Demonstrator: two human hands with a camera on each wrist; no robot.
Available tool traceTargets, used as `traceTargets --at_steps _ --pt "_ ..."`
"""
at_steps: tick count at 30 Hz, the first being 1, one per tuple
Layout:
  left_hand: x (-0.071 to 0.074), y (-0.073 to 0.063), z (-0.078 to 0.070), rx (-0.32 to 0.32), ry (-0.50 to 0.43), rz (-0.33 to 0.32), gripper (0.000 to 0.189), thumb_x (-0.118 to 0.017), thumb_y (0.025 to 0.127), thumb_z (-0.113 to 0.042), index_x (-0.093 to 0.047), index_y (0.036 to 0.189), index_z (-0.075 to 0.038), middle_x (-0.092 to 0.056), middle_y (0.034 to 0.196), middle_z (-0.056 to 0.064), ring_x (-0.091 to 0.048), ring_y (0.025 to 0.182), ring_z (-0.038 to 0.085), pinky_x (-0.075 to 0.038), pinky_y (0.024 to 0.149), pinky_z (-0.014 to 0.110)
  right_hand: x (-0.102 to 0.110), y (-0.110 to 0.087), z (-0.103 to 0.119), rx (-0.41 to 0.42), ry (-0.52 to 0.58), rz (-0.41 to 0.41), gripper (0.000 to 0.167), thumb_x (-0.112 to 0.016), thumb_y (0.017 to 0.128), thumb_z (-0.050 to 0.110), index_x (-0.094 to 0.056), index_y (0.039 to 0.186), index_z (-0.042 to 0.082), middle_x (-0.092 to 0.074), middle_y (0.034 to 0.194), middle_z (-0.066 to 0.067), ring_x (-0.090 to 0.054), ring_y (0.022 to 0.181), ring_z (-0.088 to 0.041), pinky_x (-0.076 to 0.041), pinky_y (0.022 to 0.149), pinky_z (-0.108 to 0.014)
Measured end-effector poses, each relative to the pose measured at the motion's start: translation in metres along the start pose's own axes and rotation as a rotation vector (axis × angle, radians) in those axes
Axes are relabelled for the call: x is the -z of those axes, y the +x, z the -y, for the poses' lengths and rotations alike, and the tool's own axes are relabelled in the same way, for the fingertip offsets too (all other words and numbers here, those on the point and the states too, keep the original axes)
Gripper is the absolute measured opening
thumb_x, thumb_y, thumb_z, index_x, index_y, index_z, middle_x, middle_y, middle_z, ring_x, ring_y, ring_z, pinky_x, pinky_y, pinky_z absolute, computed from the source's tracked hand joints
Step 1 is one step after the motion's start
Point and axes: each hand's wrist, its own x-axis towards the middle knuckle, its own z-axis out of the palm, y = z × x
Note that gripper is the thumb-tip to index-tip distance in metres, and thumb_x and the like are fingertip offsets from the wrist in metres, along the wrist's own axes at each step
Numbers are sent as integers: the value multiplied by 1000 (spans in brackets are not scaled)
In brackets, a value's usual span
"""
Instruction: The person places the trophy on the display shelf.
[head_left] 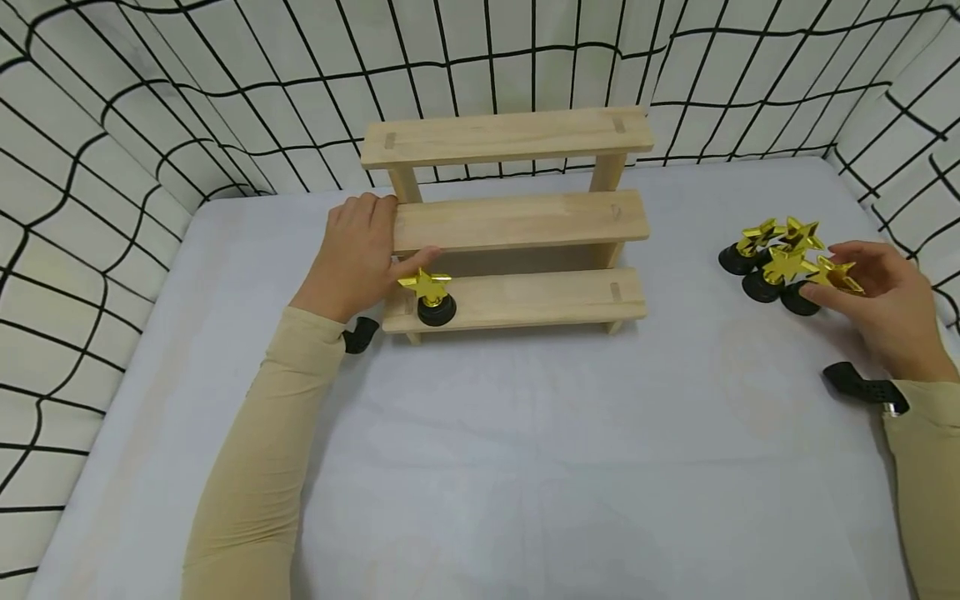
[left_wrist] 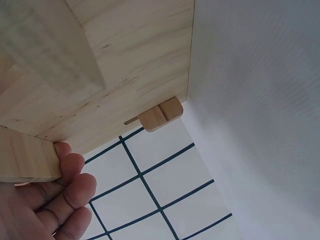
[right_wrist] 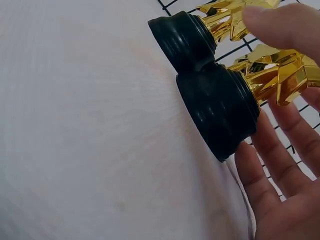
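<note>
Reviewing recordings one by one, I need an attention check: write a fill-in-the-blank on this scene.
The left hand holds a stand made of ____.
Of its top, middle and bottom shelves, only the ____ one bears a trophy.
The right hand is at trophies with ____ bases.
Every trophy's top is a gold ____.

Missing words: wood; bottom; black; star.

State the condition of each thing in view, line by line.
Shelf: upright
Lone trophy: upright on the bottom board
Four trophies: standing clustered on the cloth
Left hand: gripping the middle board
Right hand: around the nearest trophy, grip unclear
Cloth: spread out
Wire grid: standing behind the shelf
</note>
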Motion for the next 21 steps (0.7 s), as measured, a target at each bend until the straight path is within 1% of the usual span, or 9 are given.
traceTargets --at_steps 2,5,9,11,13,16,18,21 --pt "0 0 0 -7 -4 -3 81 -68 92 -59 -50 128 11 -57 110 26 -54 105 42 -40 100 58 1 -1 -3 -11 -49 30 59 -81 89 13 -56 140 31 -51 116 31 -49 106 10 -37 90 5" --pt "-1 0 0 -13 -7 -13 80 -69 92 -59 -51 127 11 -57 109 26 -54 104 41 -41 99 58 3 -1 -6 -13 -99 73 61 -83 88 16 -55 140 35 -50 114 31 -49 101 10 -36 83 4" --pt "-1 0 0 -13 -3 -18 81 -69 91 -60 -51 127 11 -57 107 26 -54 103 40 -42 99 58 5 1 -6 6 -151 119 64 -84 88 19 -52 141 36 -48 113 31 -48 97 9 -35 78 3" --pt "-1 0 0 -11 -2 -16 82 -69 91 -60 -51 127 11 -57 107 25 -54 103 40 -42 98 58 6 2 -6 15 -162 136 64 -84 88 17 -52 141 35 -48 114 30 -50 95 12 -36 78 3" --pt "-1 0 1 -9 0 -16 82 -69 91 -60 -51 127 11 -57 107 25 -54 103 40 -42 99 58 7 3 -6 23 -172 147 62 -83 88 16 -52 138 36 -48 112 29 -51 91 15 -38 76 3" --pt "-1 -1 1 -14 -1 -22 81 -69 91 -60 -52 126 11 -57 106 25 -54 102 41 -42 98 58 7 3 -6 16 -172 151 58 -81 90 14 -51 130 41 -50 108 27 -54 85 21 -40 75 3" --pt "-1 -1 1 -19 -3 -27 80 -69 91 -60 -52 125 11 -56 105 25 -54 101 41 -41 98 58 7 2 -6 2 -179 147 55 -80 91 15 -50 126 45 -49 106 28 -53 84 22 -39 75 3" --pt "-2 -1 1 -26 -8 -33 79 -68 91 -60 -51 123 11 -55 104 25 -53 99 41 -41 97 57 6 1 -5 -23 -189 133 50 -78 93 18 -49 121 48 -47 107 31 -51 85 22 -39 75 4"
